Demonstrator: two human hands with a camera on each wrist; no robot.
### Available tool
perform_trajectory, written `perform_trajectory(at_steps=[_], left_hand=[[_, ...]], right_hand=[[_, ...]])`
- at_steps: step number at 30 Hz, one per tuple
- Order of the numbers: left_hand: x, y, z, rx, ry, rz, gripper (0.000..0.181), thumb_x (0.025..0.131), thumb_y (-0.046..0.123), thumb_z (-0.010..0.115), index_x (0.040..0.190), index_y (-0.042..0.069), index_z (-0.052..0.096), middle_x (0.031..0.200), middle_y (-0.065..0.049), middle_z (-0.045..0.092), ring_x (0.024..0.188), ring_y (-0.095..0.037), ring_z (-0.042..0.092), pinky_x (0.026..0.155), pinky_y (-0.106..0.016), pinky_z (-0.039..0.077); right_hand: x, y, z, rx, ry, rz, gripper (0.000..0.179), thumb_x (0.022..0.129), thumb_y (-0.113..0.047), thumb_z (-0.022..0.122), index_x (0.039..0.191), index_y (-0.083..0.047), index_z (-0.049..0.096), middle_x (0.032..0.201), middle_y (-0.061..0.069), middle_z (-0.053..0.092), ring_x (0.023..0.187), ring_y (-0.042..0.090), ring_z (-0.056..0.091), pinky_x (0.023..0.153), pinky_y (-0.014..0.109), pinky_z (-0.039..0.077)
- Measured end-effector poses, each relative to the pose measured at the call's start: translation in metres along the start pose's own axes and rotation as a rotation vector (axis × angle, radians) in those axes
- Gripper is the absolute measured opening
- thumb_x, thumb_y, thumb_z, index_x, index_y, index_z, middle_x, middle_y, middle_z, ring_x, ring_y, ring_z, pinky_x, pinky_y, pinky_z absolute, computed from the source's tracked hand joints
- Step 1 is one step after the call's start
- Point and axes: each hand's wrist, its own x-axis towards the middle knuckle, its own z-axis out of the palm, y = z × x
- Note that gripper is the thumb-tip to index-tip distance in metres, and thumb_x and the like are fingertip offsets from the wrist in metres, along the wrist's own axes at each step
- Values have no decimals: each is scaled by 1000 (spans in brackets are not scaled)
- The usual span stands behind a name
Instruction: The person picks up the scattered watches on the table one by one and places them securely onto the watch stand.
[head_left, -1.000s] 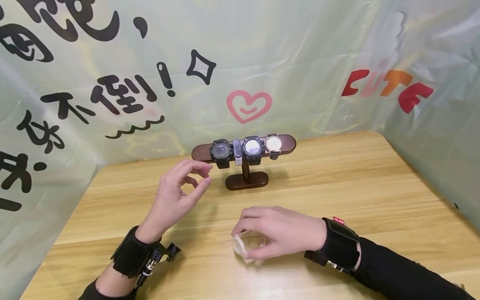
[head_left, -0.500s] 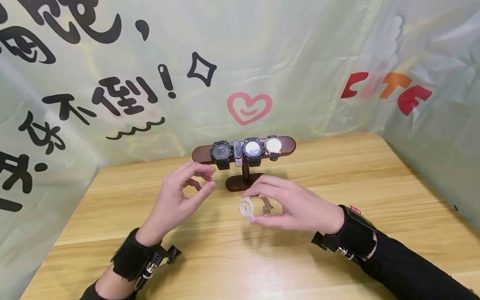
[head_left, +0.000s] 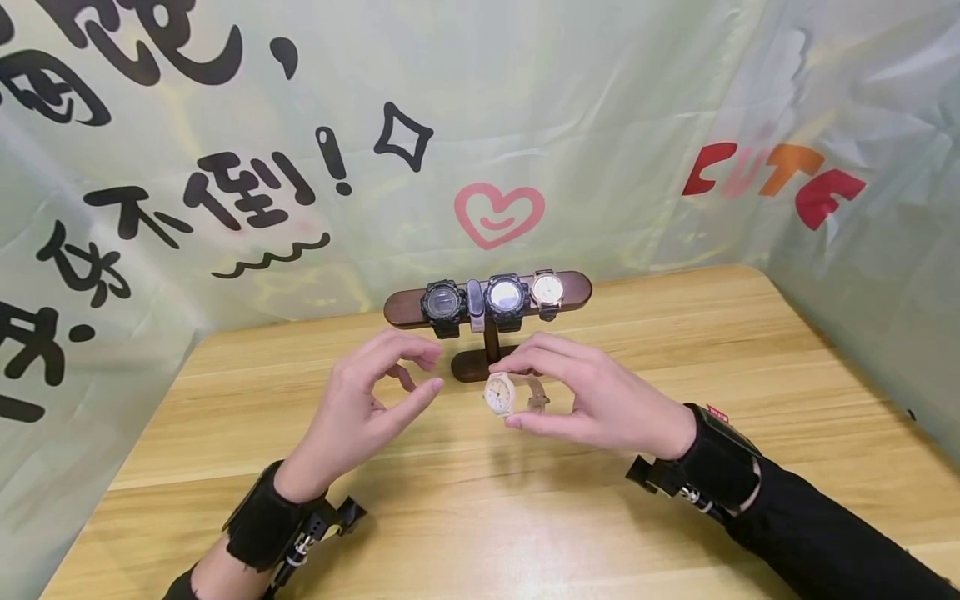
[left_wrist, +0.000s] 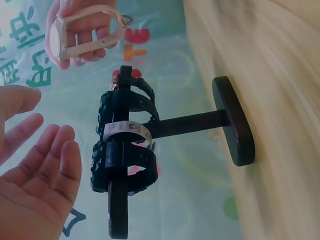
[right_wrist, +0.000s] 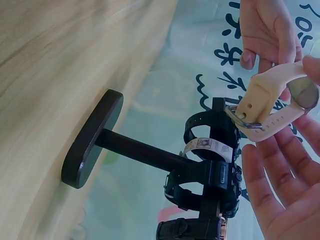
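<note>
Between thumb and fingers, my right hand pinches a pale wristwatch by its case. Its buckled strap forms a loop, seen close in the right wrist view, and the watch is raised above the table. My left hand hovers to the left of the watch, fingers loosely bent, with nothing in it. Just beyond both hands stands a dark wooden watch stand. On its bar sit a black watch, a slim fitness band, another black watch and a rose-gold watch.
The stand's oval base rests toward the back of the wooden table, partly hidden by the right hand. A printed cloth backdrop rises behind the table and along its sides.
My right hand has lifted the pale watch from near the tabletop, forward and up toward the stand, and its dial now faces more toward me. My left hand has shifted slightly right.
</note>
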Motion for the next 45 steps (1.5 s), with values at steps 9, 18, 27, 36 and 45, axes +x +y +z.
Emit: perform_trajectory(at_steps=[9,18,27,36,45], left_hand=[[3,11,6,21,-8,198,32,71,-3,76,101,-1,67,97,-10,64,78,-12,56,54,-25,51],[-5,7,20,84,-66,334,30,79,3,74,108,1,68,100,-7,61,86,-15,60,73,-22,53],[-12,11,22,193,-154,367,45,73,1,77,116,8,67,96,-2,58,69,-10,50,55,-15,43],[-11,11,22,202,-181,406,40,76,2,75,115,10,68,88,1,57,66,-9,46,54,-15,39],[-8,14,20,189,-182,390,34,75,6,77,108,12,71,91,1,55,66,-7,45,53,-13,37]], right_hand=[[0,-1,0,4,-10,9,41,84,-24,74,121,-13,63,114,-11,57,95,3,52,76,22,50],[8,-20,-5,37,-10,-2,35,81,-15,76,113,-7,66,108,-5,59,92,8,55,74,20,49],[5,-20,1,17,-81,-3,28,86,-23,72,112,-16,65,106,-13,57,91,5,53,75,20,48],[7,-24,2,50,-110,0,24,86,-21,72,109,-17,66,104,-14,56,90,2,52,75,17,47],[-3,-6,13,33,-142,5,29,89,-30,69,116,-22,65,109,-16,56,97,3,54,81,18,48]])
